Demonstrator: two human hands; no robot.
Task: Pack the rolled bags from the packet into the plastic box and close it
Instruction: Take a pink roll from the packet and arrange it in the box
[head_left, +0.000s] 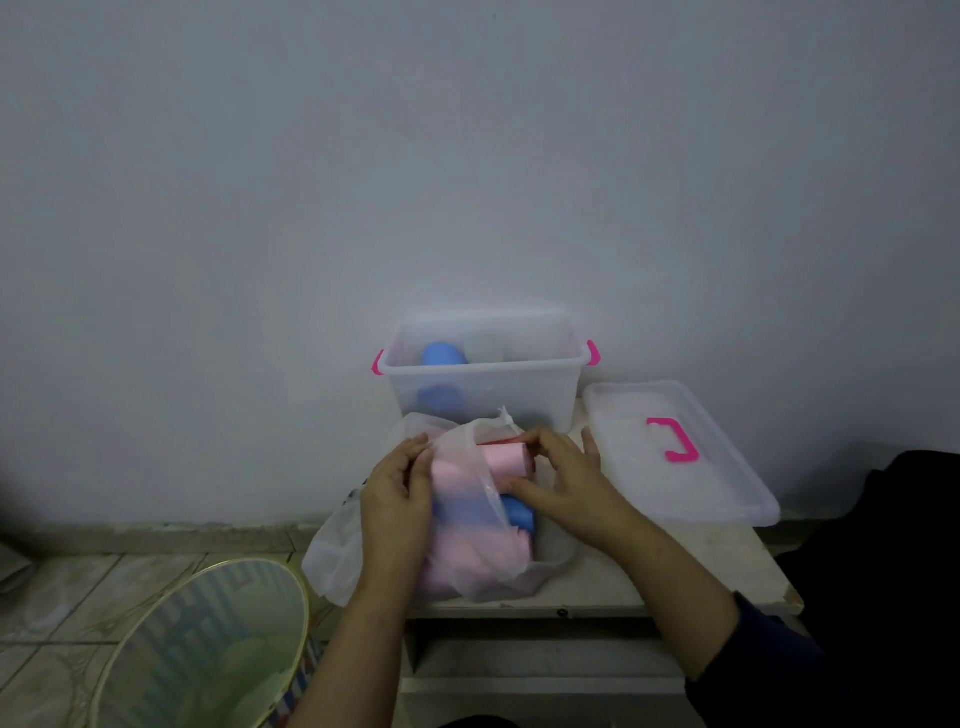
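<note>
A thin translucent packet (337, 551) lies on the small white table (613, 587), holding pink rolled bags and a blue roll (518, 512). My left hand (397, 493) grips the packet's edge on the left. My right hand (563, 480) reaches into the packet's mouth and holds a pink roll (506, 460) with fingers and thumb. Behind the packet stands the clear plastic box (485, 384) with pink clips; it is uncovered and has a blue roll (442, 356) inside. Its clear lid (680, 452) with a pink handle lies flat to the right.
A plain wall rises right behind the box. A round bin (208, 644) with a gold rim stands on the tiled floor at lower left. Something dark (893, 545) sits to the right of the table. A drawer front shows under the tabletop.
</note>
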